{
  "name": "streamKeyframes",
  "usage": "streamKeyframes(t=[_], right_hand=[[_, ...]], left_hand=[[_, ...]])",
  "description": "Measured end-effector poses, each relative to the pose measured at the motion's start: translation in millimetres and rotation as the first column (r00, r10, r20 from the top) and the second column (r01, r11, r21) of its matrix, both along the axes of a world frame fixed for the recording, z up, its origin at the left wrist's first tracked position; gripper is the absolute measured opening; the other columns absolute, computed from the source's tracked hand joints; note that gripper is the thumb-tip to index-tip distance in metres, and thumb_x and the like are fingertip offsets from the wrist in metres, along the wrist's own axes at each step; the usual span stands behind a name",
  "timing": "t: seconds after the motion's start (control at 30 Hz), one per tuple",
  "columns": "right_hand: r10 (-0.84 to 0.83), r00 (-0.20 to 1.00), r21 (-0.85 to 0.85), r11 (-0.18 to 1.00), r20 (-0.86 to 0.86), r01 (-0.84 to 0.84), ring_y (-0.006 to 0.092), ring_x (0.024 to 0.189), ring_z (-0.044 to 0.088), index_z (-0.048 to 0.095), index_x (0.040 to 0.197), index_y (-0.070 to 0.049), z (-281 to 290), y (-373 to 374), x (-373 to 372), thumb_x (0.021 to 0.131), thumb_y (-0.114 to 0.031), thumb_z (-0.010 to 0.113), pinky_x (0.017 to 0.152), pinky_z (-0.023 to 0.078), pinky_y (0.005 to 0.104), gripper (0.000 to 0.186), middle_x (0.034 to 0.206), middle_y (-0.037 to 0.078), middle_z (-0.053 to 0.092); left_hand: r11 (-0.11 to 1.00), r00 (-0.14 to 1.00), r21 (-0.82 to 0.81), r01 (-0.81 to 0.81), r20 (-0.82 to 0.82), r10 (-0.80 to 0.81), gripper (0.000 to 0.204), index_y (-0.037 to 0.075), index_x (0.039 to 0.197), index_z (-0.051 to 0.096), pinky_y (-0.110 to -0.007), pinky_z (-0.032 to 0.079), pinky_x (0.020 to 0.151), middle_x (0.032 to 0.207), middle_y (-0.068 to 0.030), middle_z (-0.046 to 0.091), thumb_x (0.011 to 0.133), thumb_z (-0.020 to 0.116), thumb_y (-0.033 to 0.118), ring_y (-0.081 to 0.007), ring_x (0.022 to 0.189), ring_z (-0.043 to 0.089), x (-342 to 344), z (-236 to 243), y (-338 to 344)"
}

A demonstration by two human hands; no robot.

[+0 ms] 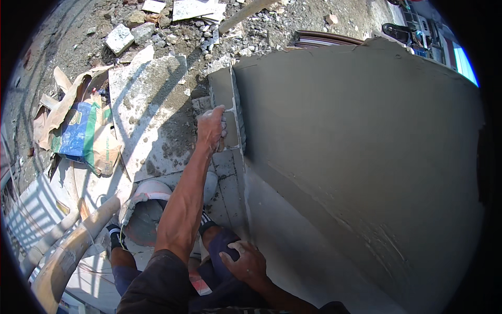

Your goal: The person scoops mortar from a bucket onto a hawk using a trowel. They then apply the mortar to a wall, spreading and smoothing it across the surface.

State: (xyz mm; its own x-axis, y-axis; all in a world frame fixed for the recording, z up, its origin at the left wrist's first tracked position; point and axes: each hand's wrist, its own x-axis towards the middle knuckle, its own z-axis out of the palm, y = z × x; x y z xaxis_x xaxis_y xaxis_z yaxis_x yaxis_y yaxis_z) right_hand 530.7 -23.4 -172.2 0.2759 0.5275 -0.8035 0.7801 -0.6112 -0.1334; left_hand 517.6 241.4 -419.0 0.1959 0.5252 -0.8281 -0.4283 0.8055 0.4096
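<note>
My left hand (211,127) is closed around the handle of a plastering trowel (225,89). The trowel's long metal blade stands against the left edge of a wall (355,120) coated in wet grey plaster, and thick plaster shows along the blade's wall side. My right hand (247,263) lies on my bent knee with its thumb and fingers apart, holding nothing. Grey smears mark both hands. Below my left forearm stands a bucket (154,189) with grey mortar inside; the arm covers part of it.
A torn paper sack (78,133) lies left of a pale, dirt-strewn board (149,112). Wooden poles (73,251) slant in at lower left. Rubble and broken tile pieces (119,39) cover the ground beyond. A motorbike (400,32) stands at far upper right.
</note>
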Motion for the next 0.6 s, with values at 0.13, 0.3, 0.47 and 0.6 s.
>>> streamKeyframes(t=[0.13, 0.3, 0.47, 0.6], right_hand=[[-0.078, 0.997, -0.001, 0.997, -0.013, 0.078, 0.0314, 0.107, 0.059, 0.067, 0.103, -0.009, 9, -10, -6, 0.08, -0.045, 0.066, 0.093, 0.046, 0.0398, 0.043, 0.109, 0.012, 0.064], [-0.105, 0.994, -0.044, 0.994, 0.003, 0.105, 0.0342, 0.109, 0.057, 0.066, 0.106, -0.009, 22, -22, -18, 0.081, -0.046, 0.064, 0.094, 0.045, 0.0421, 0.045, 0.113, 0.014, 0.063], [-0.222, 0.974, 0.071, 0.972, -0.054, 0.225, 0.0366, 0.11, 0.056, 0.063, 0.112, -0.008, 36, -47, -28, 0.081, -0.04, 0.063, 0.094, 0.045, 0.0453, 0.044, 0.115, 0.019, 0.062], [-0.299, 0.95, 0.231, 0.921, -0.095, 0.313, 0.0375, 0.112, 0.055, 0.063, 0.112, -0.007, 53, -69, -38, 0.08, -0.036, 0.065, 0.095, 0.044, 0.045, 0.043, 0.116, 0.02, 0.061]], left_hand=[[0.999, 1.0, 0.037, 0.002, -0.014, -0.001, 0.028, 0.005, 0.077, 0.054, -0.026, 0.036, 0.039, 0.061, 0.0, 0.047, 0.085, 0.062, 0.031, -0.0091, 0.046, 0.044, 1, 90, 13], [0.991, 0.998, 0.124, 0.048, -0.041, -0.043, 0.028, 0.006, 0.076, 0.051, -0.026, 0.034, 0.039, 0.063, -0.0013, 0.047, 0.086, 0.061, 0.03, -0.0102, 0.046, 0.043, 5, 210, 19], [0.972, 0.997, 0.228, 0.048, -0.064, -0.034, 0.03, 0.005, 0.075, 0.052, -0.026, 0.036, 0.039, 0.058, -0.0003, 0.045, 0.088, 0.06, 0.031, -0.0101, 0.043, 0.042, 14, 346, 20], [0.968, 0.999, 0.248, 0.042, -0.023, -0.038, 0.03, 0.007, 0.074, 0.048, -0.027, 0.036, 0.04, 0.057, -0.0012, 0.043, 0.088, 0.058, 0.031, -0.0118, 0.043, 0.041, 12, 449, 12]])
